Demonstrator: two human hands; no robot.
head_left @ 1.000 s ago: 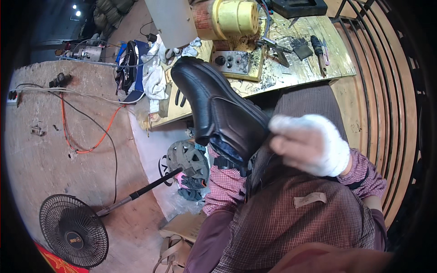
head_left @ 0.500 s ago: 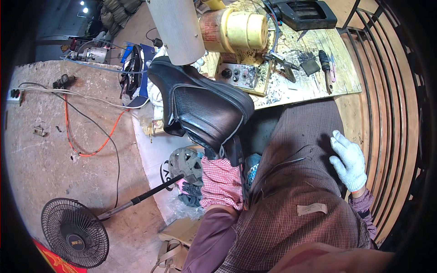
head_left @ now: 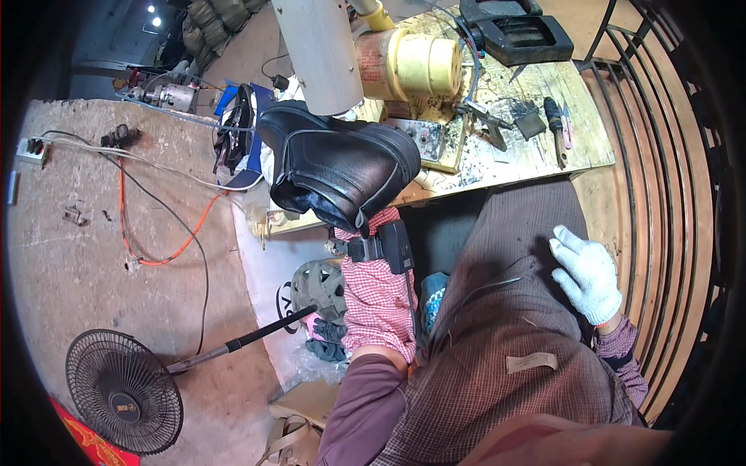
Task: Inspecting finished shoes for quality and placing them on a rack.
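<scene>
A black leather shoe (head_left: 346, 167) is held up at the near left edge of the workbench, its collar opening turned toward me. Its toe points right, and its other end lies just under a pale cylindrical tube (head_left: 320, 58). My left arm, in a red-checked sleeve cover (head_left: 378, 299) with a black device strapped on, reaches up beneath the shoe. The shoe hides my left hand and its fingers, but it is supported from that arm. My right hand (head_left: 587, 276), in a white knit glove, rests empty over the apron on my lap, fingers stretched out.
Behind the shoe are a yellow motor housing (head_left: 426, 66) and a control box with knobs (head_left: 423, 138). A screwdriver (head_left: 555, 128) lies on the workbench (head_left: 587, 147). A black fan (head_left: 124, 392) stands lower left. Metal rails (head_left: 649, 194) run along the right.
My left arm has reached farther forward, and the shoe has tilted, showing more of its collar opening. My right hand has shifted slightly left, still empty.
</scene>
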